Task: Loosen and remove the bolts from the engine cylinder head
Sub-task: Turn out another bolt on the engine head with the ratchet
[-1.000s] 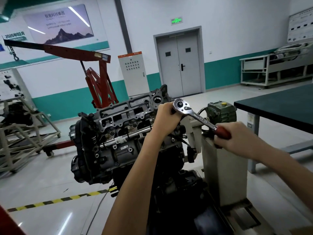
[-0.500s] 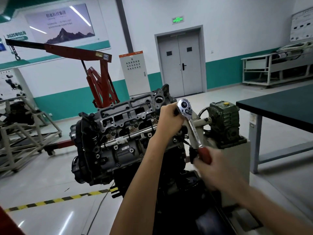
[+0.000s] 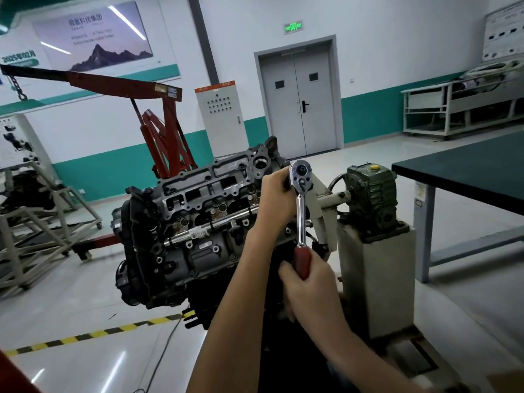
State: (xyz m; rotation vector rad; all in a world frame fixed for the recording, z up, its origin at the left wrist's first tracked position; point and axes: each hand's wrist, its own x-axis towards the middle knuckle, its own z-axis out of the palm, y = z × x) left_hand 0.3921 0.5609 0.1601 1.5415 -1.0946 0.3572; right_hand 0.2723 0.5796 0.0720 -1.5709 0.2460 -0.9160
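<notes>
Gripping ratchet handle: right hand; left hand grip wraps ratchet head at cylinder head.

Around me: white walls banded teal, a grey double door under a green exit sign, glossy floor with yellow-black tape, a red hoist.

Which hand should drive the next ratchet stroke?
Right hand: it grips the ratchet wrench's red handle, giving leverage. The left hand is up at the ratchet head, better placed to steady it.
</notes>
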